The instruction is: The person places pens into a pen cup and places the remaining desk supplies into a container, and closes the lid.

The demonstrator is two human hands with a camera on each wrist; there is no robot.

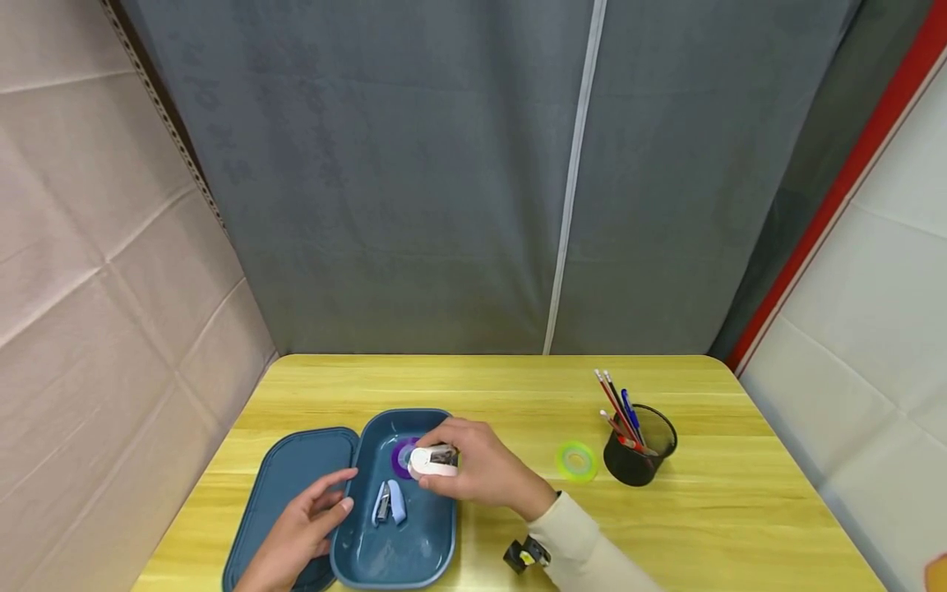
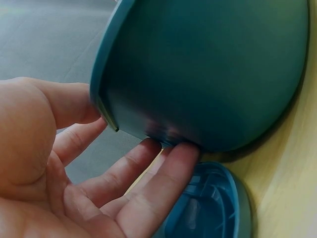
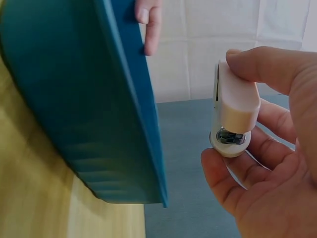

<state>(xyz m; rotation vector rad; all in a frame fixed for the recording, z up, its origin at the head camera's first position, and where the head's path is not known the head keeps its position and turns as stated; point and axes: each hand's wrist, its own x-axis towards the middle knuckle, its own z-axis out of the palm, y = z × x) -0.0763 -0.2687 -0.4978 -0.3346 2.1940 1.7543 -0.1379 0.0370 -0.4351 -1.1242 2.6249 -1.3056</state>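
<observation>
My right hand (image 1: 473, 464) holds a small white stapler (image 3: 238, 96) between thumb and fingers, above the open blue box (image 1: 414, 567). In the right wrist view, metal shows at one end of the stapler. Inside the box lie a light-blue mini stapler (image 1: 397, 501) and a purple tape roll (image 1: 400, 457), which the white stapler partly covers. At the box's left side, my left hand (image 1: 299, 526) touches the rim and outer wall with loosely bent fingers; the left wrist view shows fingertips (image 2: 185, 151) against the wall.
The box's blue lid (image 1: 274, 477) lies to its left, partly under my left hand. A yellow-green tape roll (image 1: 576, 461) rests right of the box. Beside it stands a black mesh pen holder (image 1: 629, 469) with pencils and a blue pen. A grey curtain (image 1: 414, 205) hangs behind the table.
</observation>
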